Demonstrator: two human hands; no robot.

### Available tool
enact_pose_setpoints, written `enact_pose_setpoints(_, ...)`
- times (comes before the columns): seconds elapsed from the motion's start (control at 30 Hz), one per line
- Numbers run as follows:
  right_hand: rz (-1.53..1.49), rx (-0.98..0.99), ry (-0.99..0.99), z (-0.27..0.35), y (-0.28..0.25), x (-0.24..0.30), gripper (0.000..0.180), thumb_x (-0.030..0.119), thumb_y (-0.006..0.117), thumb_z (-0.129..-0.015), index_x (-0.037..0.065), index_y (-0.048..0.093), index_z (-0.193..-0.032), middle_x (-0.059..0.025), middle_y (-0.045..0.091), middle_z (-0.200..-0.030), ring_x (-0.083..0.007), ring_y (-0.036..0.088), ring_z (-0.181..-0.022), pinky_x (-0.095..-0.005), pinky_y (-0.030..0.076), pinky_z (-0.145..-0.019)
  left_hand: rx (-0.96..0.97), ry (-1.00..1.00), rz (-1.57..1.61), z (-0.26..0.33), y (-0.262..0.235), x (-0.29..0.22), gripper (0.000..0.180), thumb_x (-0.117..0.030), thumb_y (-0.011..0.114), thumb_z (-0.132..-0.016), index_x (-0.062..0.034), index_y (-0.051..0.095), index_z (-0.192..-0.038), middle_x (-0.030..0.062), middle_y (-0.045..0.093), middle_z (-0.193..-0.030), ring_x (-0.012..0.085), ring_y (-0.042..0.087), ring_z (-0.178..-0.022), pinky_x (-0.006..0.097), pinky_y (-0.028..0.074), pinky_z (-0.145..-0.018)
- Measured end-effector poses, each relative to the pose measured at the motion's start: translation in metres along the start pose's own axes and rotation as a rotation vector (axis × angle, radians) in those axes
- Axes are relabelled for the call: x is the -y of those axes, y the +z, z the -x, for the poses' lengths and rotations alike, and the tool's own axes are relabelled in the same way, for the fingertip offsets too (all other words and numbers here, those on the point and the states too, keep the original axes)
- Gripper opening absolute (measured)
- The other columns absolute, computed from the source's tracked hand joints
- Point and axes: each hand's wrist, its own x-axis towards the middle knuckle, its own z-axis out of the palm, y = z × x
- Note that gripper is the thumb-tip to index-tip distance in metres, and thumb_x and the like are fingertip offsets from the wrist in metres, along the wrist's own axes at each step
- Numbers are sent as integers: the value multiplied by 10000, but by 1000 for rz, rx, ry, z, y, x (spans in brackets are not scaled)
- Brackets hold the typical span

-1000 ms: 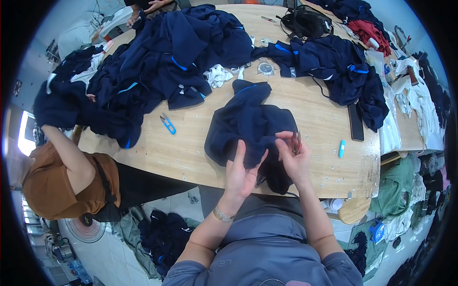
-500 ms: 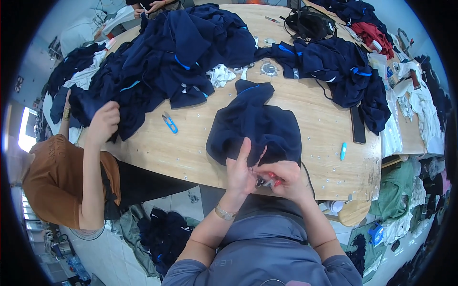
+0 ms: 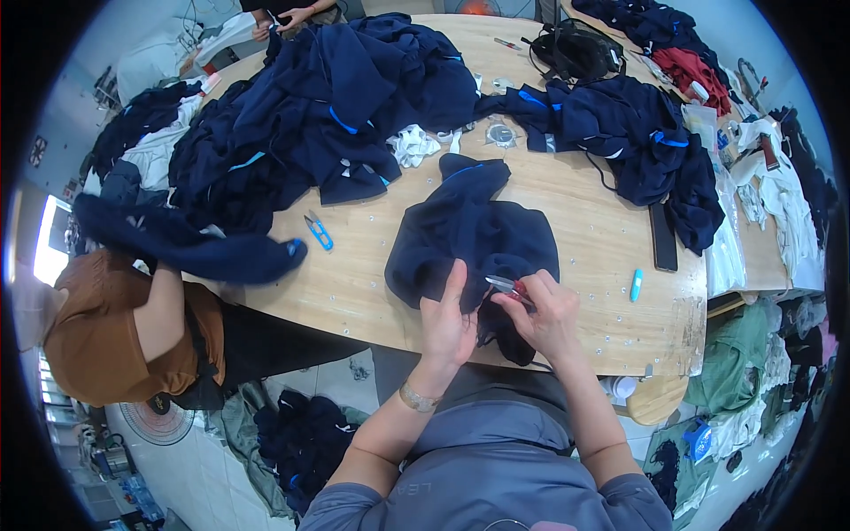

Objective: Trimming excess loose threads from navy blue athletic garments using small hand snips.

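Observation:
A navy garment (image 3: 474, 226) lies bunched on the table in front of me, its near part reaching the front edge. My left hand (image 3: 449, 326) is at its near side, thumb upright and fingers curled at the cloth; the fingertips are partly hidden. Closed around red-handled thread snips (image 3: 506, 287) is my right hand (image 3: 546, 316), just right of the left one. The metal blades point left over the cloth, close to my left thumb.
Navy garments (image 3: 345, 97) are heaped at the far left, with more (image 3: 637, 133) at the right. Blue snips (image 3: 319, 232), a dark phone (image 3: 663, 237) and a turquoise marker-like stick (image 3: 637, 285) lie on the table. A co-worker in brown (image 3: 115, 327) handles a navy garment (image 3: 195, 243) at left.
My right hand has moved slightly up and right from my left, bringing the snips' blades into view over the cloth. The co-worker's garment has swung out over the table's left edge.

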Motion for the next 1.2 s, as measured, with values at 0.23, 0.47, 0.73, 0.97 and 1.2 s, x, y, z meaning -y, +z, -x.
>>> enact_pose_setpoints(0.23, 56, -13, -72, -3, 1, 0, 296, 252, 754, -687, 52, 537, -678, -56, 478, -595, -215, 500, -486, -315, 372, -434, 9, 55, -51, 2, 5, 2, 231, -183, 519, -923, -23, 528, -1089, 62, 616, -964, 144, 622, -842, 272, 526, -740)
enact_pose_setpoints(0.47, 87, -9, -77, 1, 1, -4, 309, 273, 757, -677, 56, 536, -678, -51, 480, -588, -213, 498, -481, -311, 372, -440, -84, 82, -39, 6, 13, 0, 87, -125, 591, -882, -42, 585, -907, 14, 596, -895, 94, 575, -799, 234, 474, -678)
enact_pose_setpoints(0.73, 112, -11, -89, 1, 3, -4, 314, 280, 757, -673, 60, 533, -674, -52, 479, -589, -213, 496, -480, -314, 371, -443, -63, 76, -20, 5, 11, 0, 93, -127, 594, -881, -39, 583, -910, 13, 593, -887, 97, 575, -779, 236, 476, -673)
enact_pose_setpoints(0.97, 116, -2, -107, -2, 3, -3, 309, 277, 754, -676, 62, 532, -674, -52, 477, -591, -215, 494, -479, -315, 369, -445, -70, 108, -41, 6, 11, 4, 75, -118, 597, -878, -47, 576, -884, 4, 587, -860, 84, 570, -758, 229, 468, -645)
enact_pose_setpoints(1.2, 87, -5, -72, 3, 3, -6, 309, 278, 751, -682, 60, 533, -677, -52, 478, -591, -216, 496, -481, -307, 371, -449, -102, 43, 0, 5, 14, -1, 92, -140, 584, -888, -49, 578, -874, 14, 597, -865, 93, 581, -759, 231, 480, -673)
